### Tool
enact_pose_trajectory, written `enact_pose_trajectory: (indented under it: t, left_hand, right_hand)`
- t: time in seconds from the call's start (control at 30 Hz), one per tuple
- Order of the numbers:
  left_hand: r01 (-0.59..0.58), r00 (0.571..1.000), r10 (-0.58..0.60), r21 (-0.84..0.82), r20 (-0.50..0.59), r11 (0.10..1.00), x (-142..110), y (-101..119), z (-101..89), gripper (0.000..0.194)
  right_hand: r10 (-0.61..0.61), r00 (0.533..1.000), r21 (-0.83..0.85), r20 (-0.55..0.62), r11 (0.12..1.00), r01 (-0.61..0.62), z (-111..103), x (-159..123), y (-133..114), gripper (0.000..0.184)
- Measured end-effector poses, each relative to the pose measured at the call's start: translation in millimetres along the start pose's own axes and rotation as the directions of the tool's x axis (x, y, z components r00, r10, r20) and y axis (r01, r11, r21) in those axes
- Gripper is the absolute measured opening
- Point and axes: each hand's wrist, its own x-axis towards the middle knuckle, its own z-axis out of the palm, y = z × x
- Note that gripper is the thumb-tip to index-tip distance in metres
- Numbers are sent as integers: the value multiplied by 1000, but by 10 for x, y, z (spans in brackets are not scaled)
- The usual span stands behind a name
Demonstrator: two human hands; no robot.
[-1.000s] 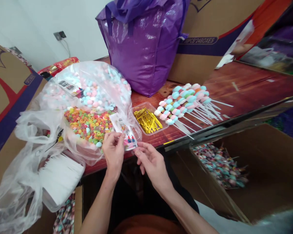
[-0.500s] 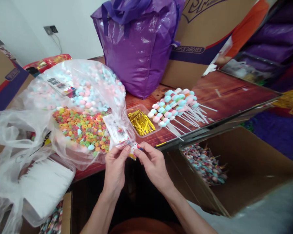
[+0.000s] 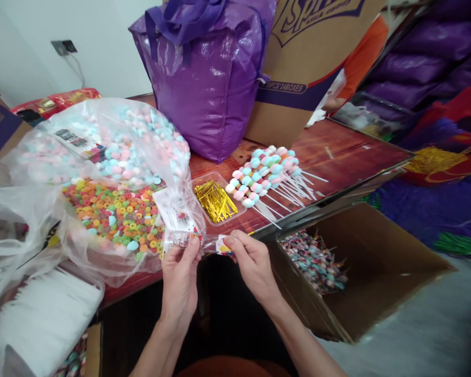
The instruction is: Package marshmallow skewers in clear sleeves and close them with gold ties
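My left hand (image 3: 181, 275) pinches one side of a small clear printed plastic bag (image 3: 179, 239) between thumb and fingers. With its fingers closed, my right hand (image 3: 255, 264) grips the bag's other end, which has a white and coloured print. Between the hands the film looks drawn out over the table's front edge. Just behind lies a stack of similar printed bags (image 3: 175, 210). Close by is a clear tray of gold twist ties (image 3: 216, 200). Marshmallow and gummy ring skewers (image 3: 265, 173) on white sticks lie farther right.
Large plastic bags hold gummy rings (image 3: 120, 217) and pastel marshmallows (image 3: 121, 159). White sticks (image 3: 49, 319) fill a tub at left. A purple bag (image 3: 204, 84) and a carton (image 3: 290, 78) stand behind. An open box (image 3: 380, 272) with wrapped sweets is lower right. An orange sleeve (image 3: 365, 57) shows beyond.
My hands have spread slightly apart, and more of the plastic bag shows between them. The whole scene has shifted left as the head turned.
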Motion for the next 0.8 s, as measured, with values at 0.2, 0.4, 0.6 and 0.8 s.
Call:
enact_pose_trajectory:
  t: [0.2, 0.4, 0.6, 0.8]
  left_hand:
    - [-75, 995, 72, -42, -65, 996, 68, -16, 95, 29]
    - [-5, 997, 1, -59, -76, 998, 158, 33, 48, 33]
    - [-3, 996, -5, -89, -87, 996, 190, 68, 65, 37]
    - [-7, 992, -11, -137, -129, 991, 289, 106, 47, 42]
  right_hand:
    - [-46, 964, -89, -261, 996, 23, -207, 127, 102, 45]
    - [-442, 852, -812, -280, 582, 35, -635, 459, 357, 16]
    - [-473, 874, -947, -114, 318, 48, -700, 629, 544, 20]
    - [-584, 753, -806, -304, 579, 123, -755, 482, 380, 19]
